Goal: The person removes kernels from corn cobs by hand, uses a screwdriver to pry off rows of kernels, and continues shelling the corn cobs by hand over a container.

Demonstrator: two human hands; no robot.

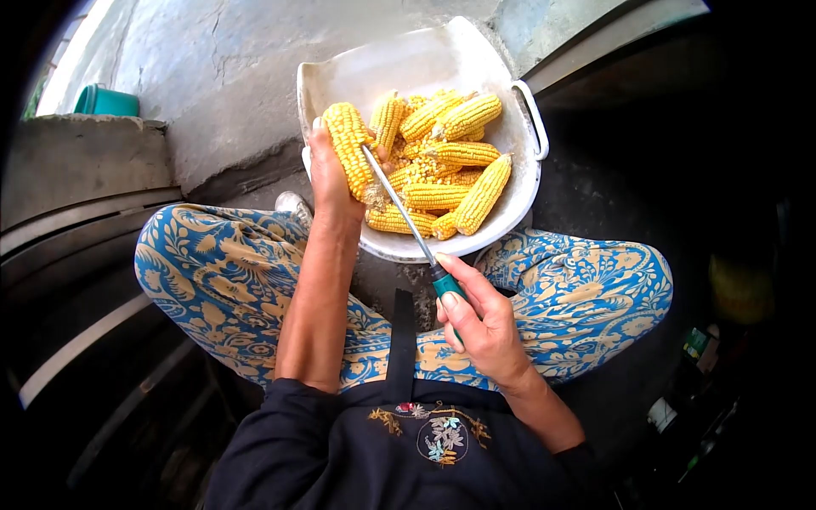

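My left hand [327,174] is wrapped round a yellow corn cob [347,140], held upright over the left side of a white basin [382,72]. In my right hand [483,327] is a screwdriver [448,289] with a green and black handle, its long metal shaft slanting up to the left. The shaft's tip meets the right side of the held cob, where a gap shows among the kernels. Several whole corn cobs [483,195] are heaped in the basin, with loose kernels [422,170] between them.
The basin stands between my bent legs in blue patterned trousers [586,297]; a handle [533,119] juts from its right side. A green bucket [109,101] sits on a ledge at the far left. A grey wall [246,68] rises behind, and the right side is dark.
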